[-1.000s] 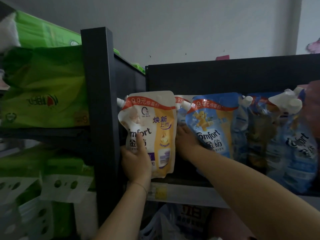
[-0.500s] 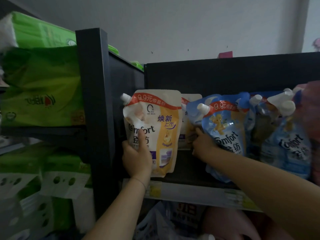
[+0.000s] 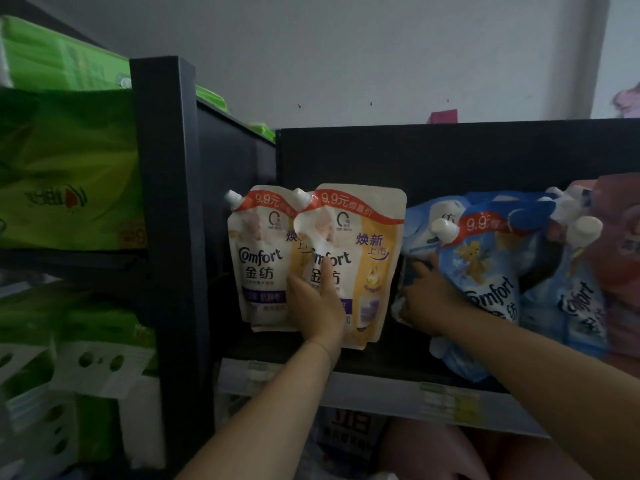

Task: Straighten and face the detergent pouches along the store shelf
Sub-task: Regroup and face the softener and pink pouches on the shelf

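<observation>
Head view, change since half a second ago: the left hand now sits farther right of the black post. Two cream pouches show side by side where one covered most of the other, and the right hand remains at the left edge of the blue stock. Item, front cream pouch: upright, label facing out, white spout at upper left, base near the floor of the shelf at its left end. The left hand grips its lower left corner, thumb flat on the label, other fingers hidden behind the edge. Item, second cream pouch: upright, just beside the post, its right side overlapped by the front one. Item, blue pouch: tilted, spout toward the upper left, bottom reaching down over the shelf's front edge. Right hand: against that pouch's left edge, in the gap between cream and blue stock. Its fingers are buried among the packs, so whether they grip anything cannot be told. Further blue pouches crowd to the right, blurred, with a pink pack at the frame edge. A price strip runs along the shelf front. Green packs fill the bay left of the post.
</observation>
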The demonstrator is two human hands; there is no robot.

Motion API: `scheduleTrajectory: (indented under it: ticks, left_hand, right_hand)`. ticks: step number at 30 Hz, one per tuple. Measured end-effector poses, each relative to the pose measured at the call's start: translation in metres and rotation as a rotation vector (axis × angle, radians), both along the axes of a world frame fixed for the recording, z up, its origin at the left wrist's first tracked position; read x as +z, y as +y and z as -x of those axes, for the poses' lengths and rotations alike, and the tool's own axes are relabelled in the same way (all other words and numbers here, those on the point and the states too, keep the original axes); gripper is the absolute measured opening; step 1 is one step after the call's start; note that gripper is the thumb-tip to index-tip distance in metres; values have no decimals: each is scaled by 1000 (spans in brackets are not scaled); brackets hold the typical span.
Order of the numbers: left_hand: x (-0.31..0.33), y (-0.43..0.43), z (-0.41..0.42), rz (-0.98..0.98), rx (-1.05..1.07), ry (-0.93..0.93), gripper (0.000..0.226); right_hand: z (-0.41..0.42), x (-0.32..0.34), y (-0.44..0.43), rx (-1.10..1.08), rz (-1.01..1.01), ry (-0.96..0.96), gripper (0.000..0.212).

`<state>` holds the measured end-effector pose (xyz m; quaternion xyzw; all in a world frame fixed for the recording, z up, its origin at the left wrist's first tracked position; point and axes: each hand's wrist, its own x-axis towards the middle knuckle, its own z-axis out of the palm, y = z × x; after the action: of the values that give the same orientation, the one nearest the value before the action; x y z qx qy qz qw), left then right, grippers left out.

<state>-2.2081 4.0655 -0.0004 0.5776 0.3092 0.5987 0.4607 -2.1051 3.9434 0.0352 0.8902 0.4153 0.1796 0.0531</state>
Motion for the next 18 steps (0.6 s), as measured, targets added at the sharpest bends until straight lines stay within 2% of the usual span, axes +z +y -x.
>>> scheduleTrajectory:
  ticks: [1, 3, 6, 8, 10, 11, 12, 14, 16, 18]
  left_hand:
    - [1, -1, -7, -24, 8, 15, 59]
    - [4, -4, -19, -75, 9, 65, 67]
    - [3, -3, -33, -135, -1, 134, 63]
    - [-1, -1, -37, -128, 13, 180, 68]
    - [-5, 3, -39, -101, 24, 250, 72]
    - [-4, 5, -37, -103, 31, 287, 71]
    - [-4, 7, -36, -128, 35, 301, 68]
    - [-2, 8, -28, -250, 6, 274, 61]
    - [3, 7, -12, -420, -38, 267, 57]
    - [9, 12, 8, -646, 2, 316, 58]
  right_hand:
    - [-2, 0, 2, 36, 14, -30, 43]
    - [-3, 1, 2, 233, -124, -40, 52]
    - [-8, -1, 1, 326, -200, -67, 66]
    - [-10, -2, 3, 362, -232, -60, 49]
    - [-7, -2, 3, 410, -366, -89, 17]
    - [-6, -1, 3, 464, -478, -87, 14]
    - [-5, 0, 2, 527, -568, -123, 24]
    - [-1, 2, 1, 567, -519, -222, 30]
    - [4, 0, 1, 615, -313, -323, 30]
    - [11, 1, 3, 599, -147, -338, 33]
